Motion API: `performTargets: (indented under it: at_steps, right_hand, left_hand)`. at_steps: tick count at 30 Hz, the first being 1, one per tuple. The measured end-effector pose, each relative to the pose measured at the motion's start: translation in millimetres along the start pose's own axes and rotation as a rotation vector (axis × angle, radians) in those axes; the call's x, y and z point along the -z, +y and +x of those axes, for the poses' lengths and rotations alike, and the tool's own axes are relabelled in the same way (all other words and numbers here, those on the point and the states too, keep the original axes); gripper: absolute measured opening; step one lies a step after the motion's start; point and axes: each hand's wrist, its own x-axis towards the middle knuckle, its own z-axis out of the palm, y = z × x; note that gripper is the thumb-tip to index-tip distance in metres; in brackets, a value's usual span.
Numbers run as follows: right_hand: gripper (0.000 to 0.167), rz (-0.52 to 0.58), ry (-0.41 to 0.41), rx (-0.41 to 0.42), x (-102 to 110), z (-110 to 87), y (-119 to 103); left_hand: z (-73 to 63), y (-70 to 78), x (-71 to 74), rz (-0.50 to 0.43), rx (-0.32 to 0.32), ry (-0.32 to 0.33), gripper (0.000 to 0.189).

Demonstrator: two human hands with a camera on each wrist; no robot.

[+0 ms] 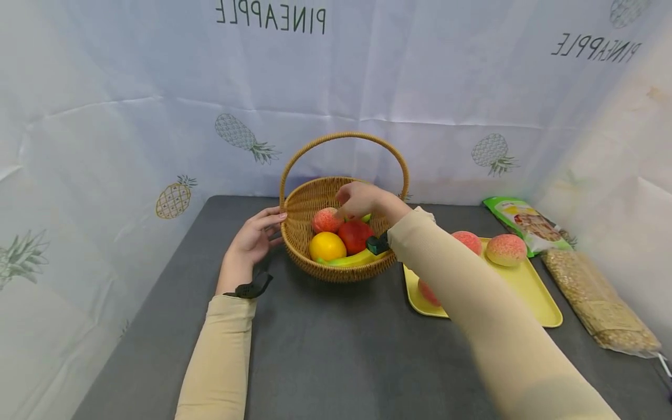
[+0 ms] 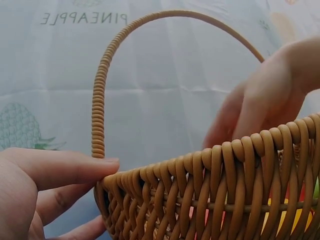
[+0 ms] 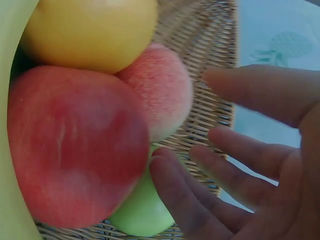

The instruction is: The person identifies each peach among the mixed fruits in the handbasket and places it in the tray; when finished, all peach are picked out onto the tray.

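A woven wicker basket [image 1: 336,274] with a tall arched handle stands at the back of the table. My left hand [image 1: 253,239] holds its left rim near the handle's base, the fingertips right at the weave in the left wrist view. Inside lie a peach [image 1: 326,220], an orange [image 1: 328,247], a red apple [image 1: 355,235], a banana [image 1: 353,259] and a green fruit [image 3: 142,210], partly covered. My right hand [image 1: 362,199] reaches into the basket from the right. In the right wrist view its fingers [image 3: 175,185] are spread beside the peach and over the green fruit, holding nothing.
Right of the basket, a yellow tray [image 1: 548,315] bears several peaches [image 1: 506,249], partly hidden by the right sleeve. A green snack bag [image 1: 530,221] and a clear bag of grains [image 1: 598,300] lie along the right side. A pineapple-printed curtain [image 1: 336,76] hangs behind.
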Motion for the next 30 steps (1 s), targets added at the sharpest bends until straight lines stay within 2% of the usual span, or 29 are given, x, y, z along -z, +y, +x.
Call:
performTargets:
  at_steps: [3, 7, 12, 16, 24, 30]
  right_hand:
    - [0.065, -0.131, 0.007, -0.003, -5, 10.4, -4]
    - [0.069, -0.229, 0.011, -0.035, -11, 21.6, -8]
    - [0.079, -0.274, -0.006, -0.123, -18, 32.3, -11]
    - [0.087, -0.300, -0.010, -0.163, -19, 36.1, -12]
    - [0.084, -0.328, -0.010, -0.187, -21, 34.0, -18]
    - [0.081, -0.357, -0.006, -0.150, -21, 36.4, -16]
  left_hand:
    - [-1.1, 0.0, 0.7, 0.010, -0.002, 0.002, 0.033]
    - [-2.8, -0.9, 1.1, 0.025, 0.000, 0.002, 0.034]
    - [-2.4, -1.9, -0.2, 0.027, 0.000, 0.008, 0.034]
    - [-0.5, -1.4, -1.6, 0.025, -0.008, 0.004, 0.030]
    - [-0.2, -2.1, -1.0, 0.025, -0.005, 0.014, 0.028]
    - [-1.1, -2.0, -2.0, 0.029, -0.004, 0.018, 0.028]
